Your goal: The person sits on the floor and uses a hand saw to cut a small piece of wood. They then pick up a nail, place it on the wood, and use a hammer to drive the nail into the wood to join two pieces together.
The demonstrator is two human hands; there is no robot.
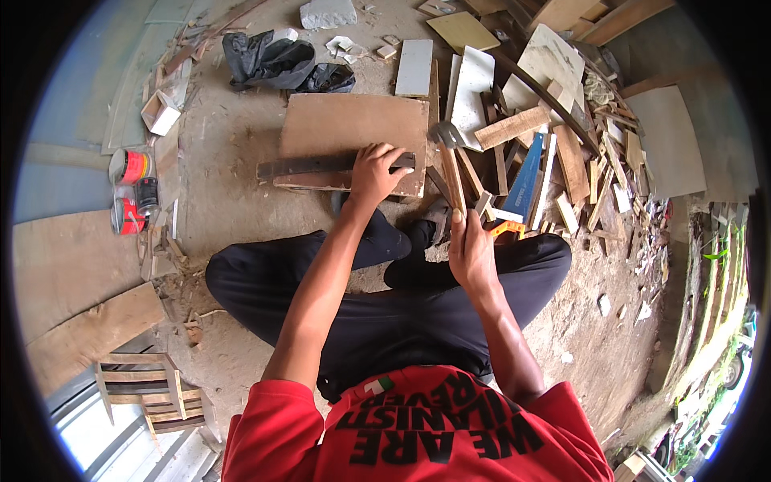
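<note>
A long dark wooden strip (309, 165) lies across the near part of a brown board (345, 120), which rests low on the ground before my crossed legs. My left hand (377, 170) grips the strip close to its right end, fingers bent over it. With its thumb along the wooden handle, my right hand (472, 251) holds a claw hammer (453, 165) upright, its metal head beside the board's right edge. Whether a nail is under my left fingers is too small to tell.
A blue-bladed handsaw (526, 178) with an orange handle lies right of the hammer, among heaped wood offcuts (572, 157). Black plastic bags (269, 60) sit beyond the board. Paint cans (128, 169) stand at the left, a wooden chair (148, 390) at the lower left.
</note>
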